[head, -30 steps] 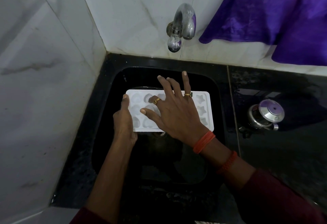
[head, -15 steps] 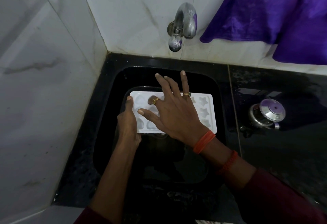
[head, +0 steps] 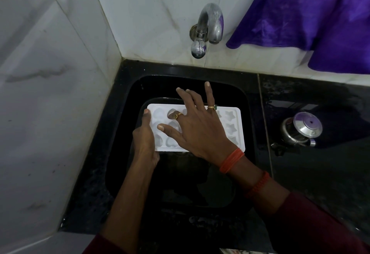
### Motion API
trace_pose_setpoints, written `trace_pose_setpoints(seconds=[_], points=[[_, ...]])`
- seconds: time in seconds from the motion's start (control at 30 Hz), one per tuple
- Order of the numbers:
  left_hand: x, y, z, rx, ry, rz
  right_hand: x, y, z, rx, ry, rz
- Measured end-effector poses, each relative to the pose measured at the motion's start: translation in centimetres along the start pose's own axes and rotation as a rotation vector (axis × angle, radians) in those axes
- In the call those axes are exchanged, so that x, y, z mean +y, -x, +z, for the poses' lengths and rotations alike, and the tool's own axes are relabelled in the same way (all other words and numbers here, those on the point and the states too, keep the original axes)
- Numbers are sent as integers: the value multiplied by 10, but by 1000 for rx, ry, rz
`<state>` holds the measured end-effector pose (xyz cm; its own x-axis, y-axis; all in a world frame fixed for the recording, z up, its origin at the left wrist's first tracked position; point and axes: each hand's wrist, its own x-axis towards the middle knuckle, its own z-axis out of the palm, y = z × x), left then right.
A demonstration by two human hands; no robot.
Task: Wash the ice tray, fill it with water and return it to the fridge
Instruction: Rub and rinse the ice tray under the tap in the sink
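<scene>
Not much has changed from a second ago: the ice tray (head: 232,129) and the left hand (head: 145,143) have scooted a touch to the right under the tap (head: 210,23), and in the last half second basically nothing moved.

Nearest the camera there are two dark red sleeves, one on each arm, the right sleeve (head: 310,223) showing a lot more. Both forearms reach forward into the black sink (head: 160,85). The right forearm has two orange bands, one at the wrist (head: 232,160) and one further up (head: 258,183).

The left hand grips the tray's left edge, with the thumb lying on top along the rim and the fingers hidden underneath. The right hand (head: 200,131) is spread flat over the middle of the tray, not holding anything. The finger next to the thumb is bent down into a heart cavity and the other three are straight. It wears two gold rings (head: 177,115) (head: 212,107).

There's one white tray, held level inside the sink, with three rows of moulds: hearts on the left, stars on the right. The hand covers the middle, so I can't count them all.

On the wet black counter (head: 320,173) to the right sits one steel pot (head: 302,129) with its lid on. On the far wall are the one tap and one purple cloth (head: 310,13) hanging right of it.
</scene>
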<state>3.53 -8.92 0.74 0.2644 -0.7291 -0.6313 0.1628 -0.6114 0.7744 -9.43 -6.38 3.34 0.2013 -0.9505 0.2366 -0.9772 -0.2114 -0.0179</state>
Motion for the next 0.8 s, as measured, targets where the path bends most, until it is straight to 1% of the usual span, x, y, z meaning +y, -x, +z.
trace_pose_setpoints(seconds=[0.17, 0.27, 0.47, 0.8], points=[[1, -2, -2, -9, 0, -14, 1, 5, -7, 70, -21, 15], [3, -1, -2, -17, 29, -11, 3, 12, -10, 94, -23, -22], [2, -6, -5, -52, 18, -14, 3, 20, -8, 35, -28, -80], [5, 1, -3, -35, 31, -21, -2, 20, -9, -15, 4, -83]])
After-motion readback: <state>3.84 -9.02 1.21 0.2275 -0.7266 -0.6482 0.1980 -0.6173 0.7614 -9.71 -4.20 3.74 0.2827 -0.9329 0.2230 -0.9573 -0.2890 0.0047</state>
